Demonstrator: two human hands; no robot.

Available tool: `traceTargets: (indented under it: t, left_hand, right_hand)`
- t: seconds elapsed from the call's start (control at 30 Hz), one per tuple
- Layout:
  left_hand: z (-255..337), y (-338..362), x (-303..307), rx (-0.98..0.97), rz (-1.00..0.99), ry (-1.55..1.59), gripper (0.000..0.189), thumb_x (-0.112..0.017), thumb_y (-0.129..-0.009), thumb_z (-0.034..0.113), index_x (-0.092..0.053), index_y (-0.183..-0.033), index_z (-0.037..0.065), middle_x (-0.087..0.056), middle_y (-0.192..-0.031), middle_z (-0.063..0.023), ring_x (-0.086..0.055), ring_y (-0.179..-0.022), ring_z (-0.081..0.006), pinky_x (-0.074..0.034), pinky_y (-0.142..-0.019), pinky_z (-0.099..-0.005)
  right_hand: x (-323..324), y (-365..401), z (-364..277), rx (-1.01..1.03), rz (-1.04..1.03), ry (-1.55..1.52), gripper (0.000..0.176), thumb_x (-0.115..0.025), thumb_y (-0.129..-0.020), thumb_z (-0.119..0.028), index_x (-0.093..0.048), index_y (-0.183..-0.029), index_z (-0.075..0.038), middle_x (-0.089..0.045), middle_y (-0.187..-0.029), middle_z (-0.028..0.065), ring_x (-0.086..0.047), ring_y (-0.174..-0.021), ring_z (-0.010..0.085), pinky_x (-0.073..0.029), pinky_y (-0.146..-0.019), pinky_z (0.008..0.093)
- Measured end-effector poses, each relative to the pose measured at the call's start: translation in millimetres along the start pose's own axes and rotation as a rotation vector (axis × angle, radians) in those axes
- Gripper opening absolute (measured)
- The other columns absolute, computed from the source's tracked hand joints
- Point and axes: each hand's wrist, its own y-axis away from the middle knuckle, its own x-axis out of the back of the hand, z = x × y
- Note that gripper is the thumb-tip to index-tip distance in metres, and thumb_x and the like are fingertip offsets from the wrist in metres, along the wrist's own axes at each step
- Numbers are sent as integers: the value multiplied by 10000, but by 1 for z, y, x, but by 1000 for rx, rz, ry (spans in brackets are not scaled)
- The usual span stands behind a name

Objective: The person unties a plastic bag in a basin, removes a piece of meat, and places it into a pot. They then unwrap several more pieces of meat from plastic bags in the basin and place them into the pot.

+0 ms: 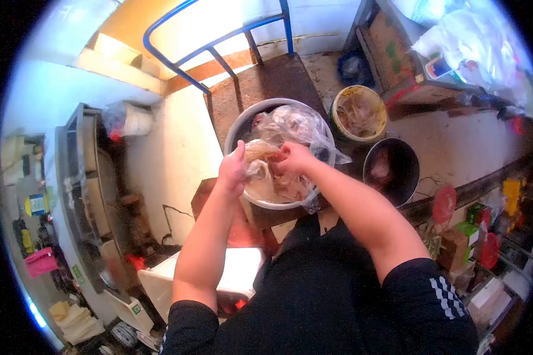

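Note:
A round basin with a pale rim point(230, 131) stands in front of me, filled with clear plastic bags and pale, reddish contents that I cannot identify. My left hand point(234, 170) is at the basin's left side, thumb raised, closed on the edge of a crumpled clear plastic bag point(257, 151). Over the middle of the basin, my right hand point(296, 158) has its fingers bent and pressed together beside something reddish. What lies in those fingers is hidden. Another clear bag point(296, 121) fills the far side of the basin, and its loose end hangs over the right rim.
The basin rests on a brown platform cart point(219, 97) with a blue handle point(231, 43). To its right stand a yellowish bucket point(336, 115) holding plastic and a dark pot point(410, 171) with something pinkish inside. A white stool-like object point(243, 266) is near my left elbow.

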Motion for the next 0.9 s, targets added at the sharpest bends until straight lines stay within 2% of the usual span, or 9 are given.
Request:
traceTargets:
  t: [0.03, 0.13, 0.2, 0.33, 0.43, 0.6, 0.8, 0.87, 0.9]
  left_hand:
    - [5, 2, 1, 67, -67, 71, 490, -425, -1002, 414, -564, -1136, -37, -651, -1054, -154, -643, -950, -269, -526, -840, -398]
    - [18, 16, -9, 134, -214, 148, 467, -417, -1005, 398, -549, -1175, -16, -646, -1089, -148, -641, -969, -272, -522, -865, -415]
    - [14, 22, -22, 143, -208, 164, 452, -426, -1003, 390, -552, -1190, -2, -647, -1089, -134, -644, -959, -261, -530, -847, -411]
    - [20, 49, -58, 145, -299, 249, 442, -414, -1005, 389, -535, -1232, 29, -638, -1123, -124, -647, -970, -263, -538, -841, -429]
    - [36, 65, -70, 122, -301, 311, 440, -401, -1010, 390, -539, -1228, 34, -637, -1126, -121, -641, -985, -261, -535, -855, -423]
    - [60, 77, -84, 101, -378, 335, 484, -365, -1011, 415, -536, -1218, 12, -633, -1139, -142, -623, -1034, -280, -498, -931, -430]
    - [106, 101, -87, 118, -427, 231, 360, -466, -984, 270, -548, -1195, -10, -637, -1135, -150, -628, -1027, -256, -492, -941, -393]
    - [117, 103, -79, 27, -480, -59, 325, -546, -929, 179, -551, -1182, -25, -640, -1118, -160, -636, -1009, -245, -492, -940, -389]
    - [127, 110, -82, 108, -468, -68, 325, -608, -861, 89, -552, -1158, -29, -648, -1090, -149, -643, -979, -222, -498, -930, -362]
  right_hand:
    - [-2, -10, 19, 5, -61, -139, 369, -768, -662, -151, -595, -973, -50, -653, -925, 104, -626, -877, 223, -501, -752, 350]
    - [3, -14, 44, 9, -148, -264, 376, -763, -661, -63, -602, -1001, -52, -609, -935, 30, -572, -869, 136, -488, -767, 303]
    - [-9, -21, 60, -2, -109, -396, 501, -836, -611, -206, -618, -1041, -69, -664, -970, 84, -622, -888, 184, -495, -782, 330]
    - [-10, 22, 47, -70, 31, -720, 508, -836, -647, -179, -622, -1091, -54, -659, -1025, 84, -623, -924, 193, -498, -820, 347]
    - [-7, 42, 55, -107, -285, -1080, 591, -750, -751, -47, -529, -1299, -48, -637, -1136, 68, -610, -1038, 207, -500, -897, 352]
    - [-2, 43, 63, 35, -423, -1231, 643, -688, -755, 32, -467, -1353, -52, -606, -1207, 96, -613, -1059, 226, -506, -929, 374]
    - [11, 65, 61, -11, -361, -1354, 613, -599, -706, 92, -492, -1298, -29, -628, -1138, 137, -662, -919, 272, -558, -826, 432]
    - [27, 88, 48, -202, -403, -1367, 594, -587, -691, 90, -495, -1269, -10, -632, -1096, 162, -664, -899, 302, -564, -807, 466]
    - [-14, 53, 110, -207, -420, -1347, 603, -563, -680, 86, -481, -1272, 7, -623, -1094, 187, -658, -935, 334, -557, -827, 498]
